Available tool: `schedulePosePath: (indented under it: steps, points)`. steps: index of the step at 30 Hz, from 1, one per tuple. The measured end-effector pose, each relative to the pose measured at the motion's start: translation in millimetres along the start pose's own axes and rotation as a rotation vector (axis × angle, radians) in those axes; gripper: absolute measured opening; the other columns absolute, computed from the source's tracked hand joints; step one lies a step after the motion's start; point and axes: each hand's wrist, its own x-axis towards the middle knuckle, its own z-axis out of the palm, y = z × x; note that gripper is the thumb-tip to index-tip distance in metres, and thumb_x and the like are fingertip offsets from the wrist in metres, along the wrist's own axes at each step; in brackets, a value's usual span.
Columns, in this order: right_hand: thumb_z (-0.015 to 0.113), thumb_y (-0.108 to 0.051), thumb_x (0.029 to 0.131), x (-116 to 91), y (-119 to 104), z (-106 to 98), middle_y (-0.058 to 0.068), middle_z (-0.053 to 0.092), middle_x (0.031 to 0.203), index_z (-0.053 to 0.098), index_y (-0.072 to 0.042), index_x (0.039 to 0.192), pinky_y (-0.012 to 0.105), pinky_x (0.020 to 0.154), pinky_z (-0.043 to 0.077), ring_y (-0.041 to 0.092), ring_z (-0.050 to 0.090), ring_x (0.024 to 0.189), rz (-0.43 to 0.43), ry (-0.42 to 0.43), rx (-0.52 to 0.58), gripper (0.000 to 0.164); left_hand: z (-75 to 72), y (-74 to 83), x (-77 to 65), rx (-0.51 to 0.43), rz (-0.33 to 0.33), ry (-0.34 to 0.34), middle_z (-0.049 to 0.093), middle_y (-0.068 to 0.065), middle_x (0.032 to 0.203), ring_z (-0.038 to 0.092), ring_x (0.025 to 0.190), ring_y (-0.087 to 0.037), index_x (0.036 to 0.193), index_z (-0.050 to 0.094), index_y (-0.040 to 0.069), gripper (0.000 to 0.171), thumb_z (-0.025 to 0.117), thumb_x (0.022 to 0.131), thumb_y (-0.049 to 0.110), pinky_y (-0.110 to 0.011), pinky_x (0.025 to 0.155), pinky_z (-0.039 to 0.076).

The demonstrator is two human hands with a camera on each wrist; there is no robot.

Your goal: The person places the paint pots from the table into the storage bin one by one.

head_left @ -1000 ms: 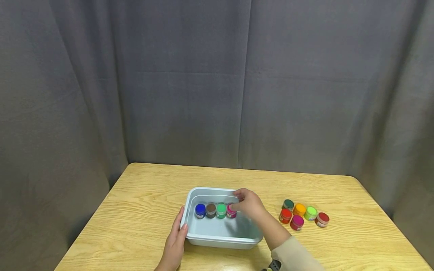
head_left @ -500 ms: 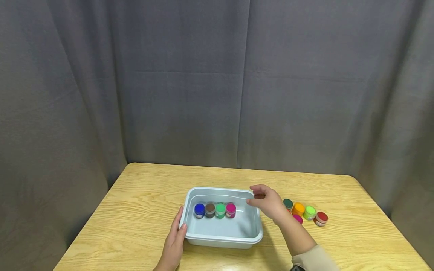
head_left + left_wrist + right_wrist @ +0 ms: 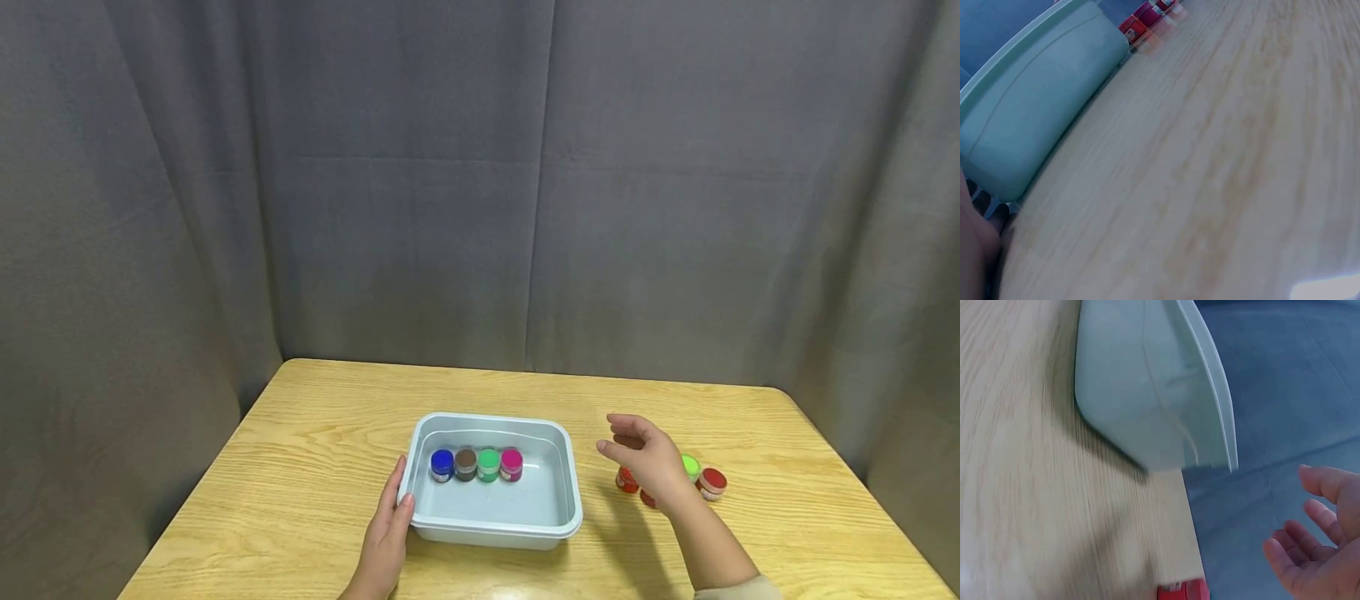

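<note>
The left hand, its lower fingers hidden from the head view, lays straight fingers against the left end of the smooth tub. The right hand, relaxed and holding nothing, hovers right of the tub, covering some loose jars. Inside the tub, four squat, round-lidded jars stand in a row; wood-grained table beneath it.

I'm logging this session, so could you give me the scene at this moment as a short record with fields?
Container: pale tray on a wooden table
In the tray, left to right: blue jar, brown jar, green jar, magenta jar
Left hand: holds the tray's left end
Right hand: fingers apart, holding nothing, right of the tray
Outside the tray: red jar, lime jar, dark red jar; others may be hidden behind the right hand
Backdrop: grey curtain
</note>
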Motion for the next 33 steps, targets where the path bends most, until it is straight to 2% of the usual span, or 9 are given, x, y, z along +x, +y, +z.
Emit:
schedulePosePath:
  steps: [3,8,14,19,21,26,28,30,33]
  points:
    - [0.067,-0.028,0.094,-4,9,-10,0.022,0.05,0.14,0.047,-0.002,0.14,0.045,0.105,0.049,0.036,0.049,0.13,0.014,0.016,-0.006,0.057,-0.2,-0.5,0.0,0.001,0.0,-0.002,0.015,-0.011,0.165,0.012,0.15,-0.031,0.157,0.016,0.009,0.056,0.032,0.108,0.03,-0.001,0.105,0.016]
    - [0.064,-0.032,0.096,-10,23,-23,0.022,0.044,0.144,0.042,-0.002,0.144,0.029,0.098,0.05,0.035,0.047,0.131,0.056,0.029,0.002,0.061,0.6,-1.9,-0.1,0.007,0.001,0.006,0.017,-0.011,0.165,0.014,0.149,-0.031,0.157,0.017,0.009,0.055,0.033,0.108,0.03,-0.002,0.105,0.017]
    - [0.063,-0.035,0.096,-17,37,-32,0.023,0.041,0.147,0.039,-0.002,0.145,0.042,0.108,0.046,0.036,0.041,0.135,0.114,0.038,-0.008,0.064,0.6,-2.0,0.0,0.018,-0.009,0.01,0.017,-0.009,0.165,0.015,0.149,-0.029,0.157,0.018,0.01,0.055,0.033,0.108,0.03,-0.002,0.105,0.016]
    - [0.063,-0.032,0.096,-21,49,-33,0.024,0.042,0.146,0.039,0.001,0.144,0.017,0.092,0.049,0.037,0.042,0.134,0.135,0.053,-0.013,0.063,0.4,-2.3,0.2,0.027,-0.005,0.013,0.018,-0.01,0.165,0.016,0.149,-0.03,0.157,0.018,0.01,0.055,0.032,0.108,0.03,-0.003,0.106,0.016]
    - [0.063,-0.032,0.096,-21,54,-33,0.024,0.041,0.147,0.039,0.002,0.144,0.022,0.095,0.05,0.038,0.041,0.134,0.144,0.056,-0.012,0.064,0.5,-2.4,0.3,0.029,-0.002,0.013,0.017,-0.01,0.165,0.016,0.149,-0.03,0.157,0.018,0.01,0.055,0.032,0.108,0.03,-0.003,0.106,0.016]
    - [0.064,-0.037,0.095,-21,69,-32,0.026,0.038,0.149,0.039,0.001,0.145,0.047,0.108,0.046,0.041,0.038,0.137,0.176,0.057,-0.038,0.068,0.9,-2.8,0.4,0.031,-0.007,0.011,0.017,-0.009,0.165,0.016,0.149,-0.03,0.157,0.018,0.01,0.055,0.032,0.108,0.03,-0.003,0.106,0.017]
    - [0.065,-0.038,0.094,-20,75,-31,0.028,0.04,0.148,0.04,0.002,0.145,0.048,0.106,0.047,0.043,0.04,0.136,0.175,0.064,-0.06,0.068,0.9,-2.8,0.4,0.032,-0.011,0.011,0.017,-0.009,0.165,0.016,0.15,-0.03,0.157,0.018,0.01,0.055,0.033,0.108,0.03,-0.003,0.105,0.017]
    - [0.065,-0.038,0.094,-20,80,-30,0.028,0.043,0.146,0.042,0.002,0.143,0.042,0.101,0.052,0.044,0.044,0.133,0.171,0.075,-0.081,0.067,0.8,-2.6,0.3,0.033,-0.011,0.013,0.017,-0.009,0.165,0.016,0.15,-0.03,0.157,0.018,0.01,0.055,0.033,0.108,0.03,-0.003,0.105,0.017]
    - [0.066,-0.035,0.094,-19,85,-27,0.028,0.045,0.143,0.043,0.004,0.142,0.024,0.089,0.054,0.041,0.049,0.128,0.162,0.084,-0.07,0.066,0.6,-2.1,0.3,0.031,-0.008,0.018,0.018,-0.01,0.164,0.016,0.149,-0.03,0.157,0.018,0.009,0.055,0.033,0.108,0.029,-0.003,0.105,0.017]
